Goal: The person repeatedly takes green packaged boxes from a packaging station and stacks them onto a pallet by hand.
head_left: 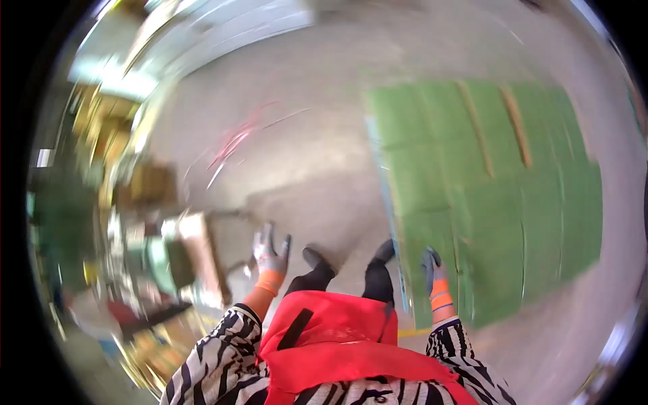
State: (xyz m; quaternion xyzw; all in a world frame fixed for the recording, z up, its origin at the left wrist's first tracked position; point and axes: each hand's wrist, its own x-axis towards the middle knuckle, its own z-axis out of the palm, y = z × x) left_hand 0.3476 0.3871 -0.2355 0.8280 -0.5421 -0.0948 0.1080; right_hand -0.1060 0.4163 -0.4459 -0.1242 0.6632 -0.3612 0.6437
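Note:
My left hand (270,253), in a grey work glove with an orange cuff, hangs over the floor left of my feet. Its fingers are spread and hold nothing. On the other side, my right hand (433,268) wears a matching glove. It appears above the near left part of a wide stack of green panels or packs (489,196), and I cannot tell whether it touches them. Its fingers look loosely stretched out, with nothing visible in them. A red apron (334,337) covers my front.
Pink and white strips (233,148) lie on the concrete floor (304,175). At left, blurred, are cardboard boxes (150,182), a green object (169,263) and a long brown-topped piece (204,253). A pale, white-sided structure (236,30) stands at the upper left.

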